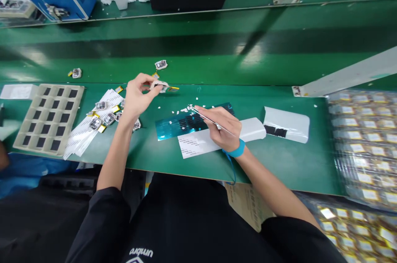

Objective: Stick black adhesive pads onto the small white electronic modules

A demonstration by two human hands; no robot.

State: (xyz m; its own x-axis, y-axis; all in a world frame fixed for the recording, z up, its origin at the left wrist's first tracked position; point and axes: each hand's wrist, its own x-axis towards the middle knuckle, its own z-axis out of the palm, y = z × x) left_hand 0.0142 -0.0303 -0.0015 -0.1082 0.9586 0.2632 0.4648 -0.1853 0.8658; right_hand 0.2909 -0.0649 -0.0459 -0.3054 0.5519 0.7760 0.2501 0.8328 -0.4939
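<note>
Above and left of the frame's centre, we pinch a small white device (159, 84) in our left hand (139, 95), partly hiding it. Our right hand (226, 127) grips tweezers (206, 117) at white scraps (186, 109), obstructing the blue sheet (166, 129). Right-edge trays (339, 147) are cut off.

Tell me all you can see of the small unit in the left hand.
The small unit has a pale, plastic-looking casing, with a flat, yellow-edged piece sticking out to the right. The left hand pinches the casing between thumb and fingers, apparently raised above the green bench. Fingers hide part; finer details are too small to tell.
</note>
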